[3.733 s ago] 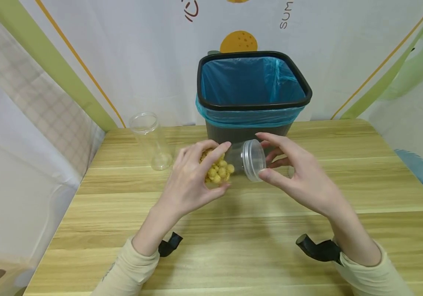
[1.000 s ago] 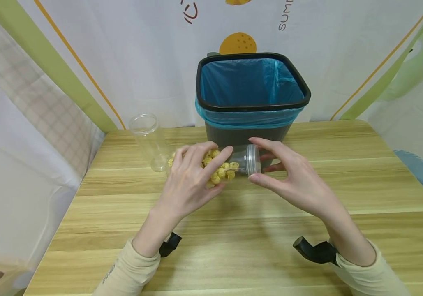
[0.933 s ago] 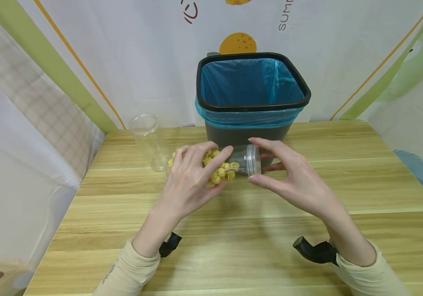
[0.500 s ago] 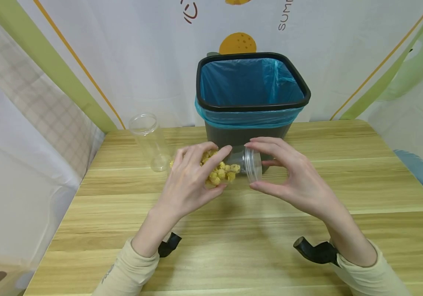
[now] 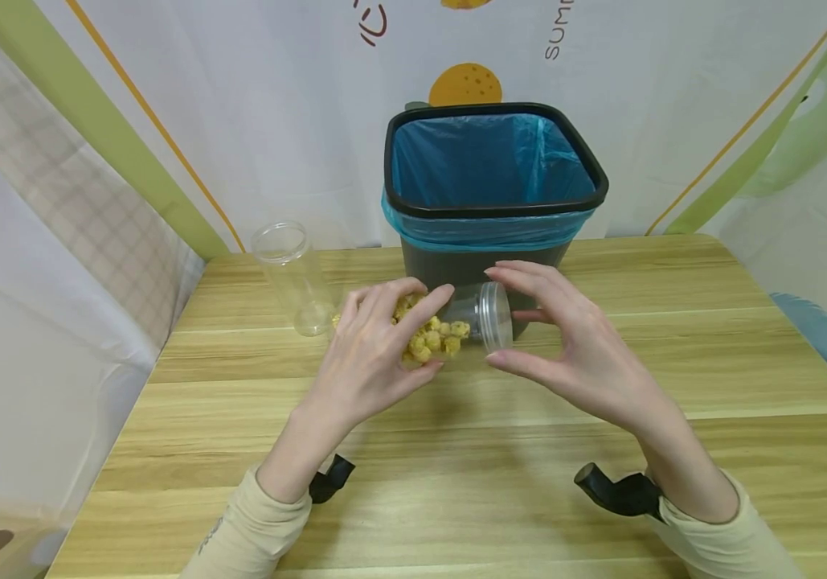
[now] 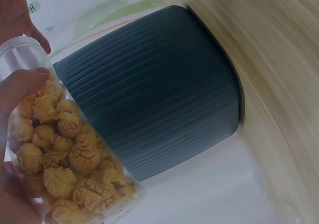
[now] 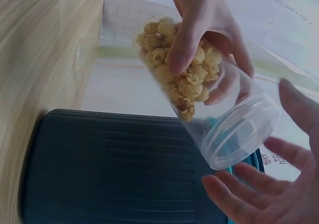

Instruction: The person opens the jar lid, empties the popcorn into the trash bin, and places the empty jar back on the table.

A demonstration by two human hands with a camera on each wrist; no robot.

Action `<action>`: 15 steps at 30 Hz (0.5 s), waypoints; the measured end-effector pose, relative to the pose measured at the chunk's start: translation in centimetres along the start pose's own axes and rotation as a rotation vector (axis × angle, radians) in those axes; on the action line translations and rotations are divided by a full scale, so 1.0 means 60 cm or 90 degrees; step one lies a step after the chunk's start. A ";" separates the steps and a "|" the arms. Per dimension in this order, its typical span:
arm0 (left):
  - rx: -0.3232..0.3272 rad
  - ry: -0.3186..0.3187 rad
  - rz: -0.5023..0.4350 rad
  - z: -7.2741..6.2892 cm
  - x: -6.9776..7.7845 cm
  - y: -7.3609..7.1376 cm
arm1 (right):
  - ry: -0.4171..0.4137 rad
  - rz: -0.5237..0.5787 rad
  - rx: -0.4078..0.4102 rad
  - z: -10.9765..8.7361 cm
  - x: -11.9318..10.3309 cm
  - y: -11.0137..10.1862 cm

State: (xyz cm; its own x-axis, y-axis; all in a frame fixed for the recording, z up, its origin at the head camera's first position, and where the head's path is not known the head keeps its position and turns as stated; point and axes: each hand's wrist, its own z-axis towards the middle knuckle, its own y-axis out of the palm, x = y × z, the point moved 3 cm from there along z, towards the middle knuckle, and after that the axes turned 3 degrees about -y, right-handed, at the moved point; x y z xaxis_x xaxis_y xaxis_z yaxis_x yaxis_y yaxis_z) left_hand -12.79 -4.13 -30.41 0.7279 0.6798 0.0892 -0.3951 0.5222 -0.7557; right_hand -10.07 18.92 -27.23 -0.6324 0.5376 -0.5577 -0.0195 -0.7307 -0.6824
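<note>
My left hand (image 5: 373,350) grips a clear plastic jar (image 5: 465,310) partly filled with round yellow popcorn (image 6: 65,154). The jar lies tilted on its side above the table, mouth end to the right. A clear ridged lid (image 7: 241,129) sits on that end. Around the lid, my right hand (image 5: 575,346) is spread, with thumb below and fingers above. The right wrist view shows its thumb apart from the lid and its fingertips close to the lid's lower edge. My left palm hides part of the jar.
A second clear jar (image 5: 297,281), lidless and upright, stands at the back left of the wooden table (image 5: 456,498). Right behind my hands is a dark bin (image 5: 485,261) with a blue liner (image 5: 485,233). A printed curtain (image 5: 297,121) hangs behind.
My right hand has loosened from the lid and its fingers have spread. The lid end has turned slightly. Compared with the oldest frame, the lid end faces less toward the camera.
</note>
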 end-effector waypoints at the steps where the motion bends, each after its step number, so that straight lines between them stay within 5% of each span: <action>1: 0.004 0.003 0.002 0.000 0.000 0.000 | 0.011 -0.003 0.001 0.000 0.001 0.000; 15: 0.035 0.039 0.066 -0.001 0.006 -0.007 | 0.133 -0.008 -0.037 -0.001 0.008 0.004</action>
State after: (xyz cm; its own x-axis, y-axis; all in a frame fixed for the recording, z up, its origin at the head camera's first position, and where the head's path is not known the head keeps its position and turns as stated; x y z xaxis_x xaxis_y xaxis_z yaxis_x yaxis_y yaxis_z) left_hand -12.33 -4.11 -30.09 0.7135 0.7001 -0.0288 -0.4990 0.4789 -0.7222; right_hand -10.32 19.06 -27.68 -0.4575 0.6268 -0.6307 0.0224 -0.7010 -0.7128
